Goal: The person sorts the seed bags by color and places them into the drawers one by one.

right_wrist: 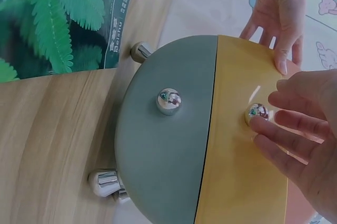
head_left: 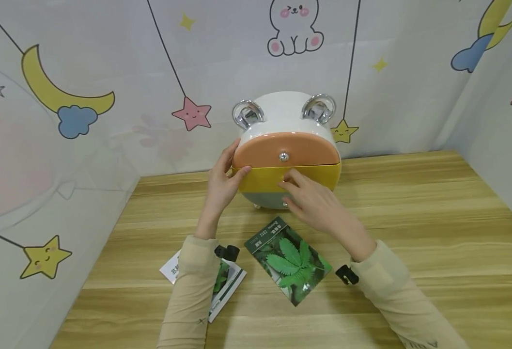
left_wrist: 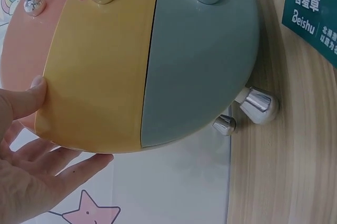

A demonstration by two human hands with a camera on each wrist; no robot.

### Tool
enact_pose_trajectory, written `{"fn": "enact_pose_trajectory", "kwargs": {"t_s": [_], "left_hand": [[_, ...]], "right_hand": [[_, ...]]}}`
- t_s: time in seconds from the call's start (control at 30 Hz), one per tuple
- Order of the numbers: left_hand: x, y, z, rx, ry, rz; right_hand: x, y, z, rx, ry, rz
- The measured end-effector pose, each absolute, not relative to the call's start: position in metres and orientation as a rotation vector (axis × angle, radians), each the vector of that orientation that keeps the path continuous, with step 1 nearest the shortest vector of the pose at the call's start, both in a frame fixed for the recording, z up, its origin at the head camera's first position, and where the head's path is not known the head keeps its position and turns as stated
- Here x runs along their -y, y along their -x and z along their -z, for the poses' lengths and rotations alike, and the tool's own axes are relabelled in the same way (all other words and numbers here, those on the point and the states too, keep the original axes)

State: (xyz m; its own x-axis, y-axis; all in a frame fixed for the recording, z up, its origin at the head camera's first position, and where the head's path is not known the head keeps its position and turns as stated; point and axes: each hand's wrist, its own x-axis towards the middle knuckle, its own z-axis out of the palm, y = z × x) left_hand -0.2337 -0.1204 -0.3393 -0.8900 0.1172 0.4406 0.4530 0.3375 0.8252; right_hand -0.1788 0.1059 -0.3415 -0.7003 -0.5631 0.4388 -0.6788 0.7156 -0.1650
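Note:
A round storage box with drawers point(head_left: 282, 112) stands at the back of the table, with silver ear-like loops on top. Its drawer fronts are orange point(head_left: 264, 148), yellow point(head_left: 256, 180) and grey-green point(head_left: 262, 198), each with a silver knob. At the box's left side, my left hand point(head_left: 223, 184) grips it, thumb on the yellow front's edge and fingers behind along the side. My right hand point(head_left: 314, 201) is at the yellow drawer's knob point(right_wrist: 258, 112); its fingers are loosely bent and spread, fingertips right at the knob.
A flat packet with a green leaf picture point(head_left: 290, 264) lies in front of the box. Another flat printed item point(head_left: 229, 286) is partly hidden under the left forearm. Behind the wooden table point(head_left: 412, 218) hangs a white cloth point(head_left: 238, 43) printed with stars and moons.

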Motion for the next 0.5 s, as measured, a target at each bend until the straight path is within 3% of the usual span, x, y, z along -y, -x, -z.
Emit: {"fn": "enact_pose_trajectory", "kwargs": {"t_s": [0.5], "left_hand": [[0.119,0.232,0.340,2.303,0.491,1.542]], "right_hand": [[-0.111,0.177,0.354,2.653,-1.070,-0.450]]}}
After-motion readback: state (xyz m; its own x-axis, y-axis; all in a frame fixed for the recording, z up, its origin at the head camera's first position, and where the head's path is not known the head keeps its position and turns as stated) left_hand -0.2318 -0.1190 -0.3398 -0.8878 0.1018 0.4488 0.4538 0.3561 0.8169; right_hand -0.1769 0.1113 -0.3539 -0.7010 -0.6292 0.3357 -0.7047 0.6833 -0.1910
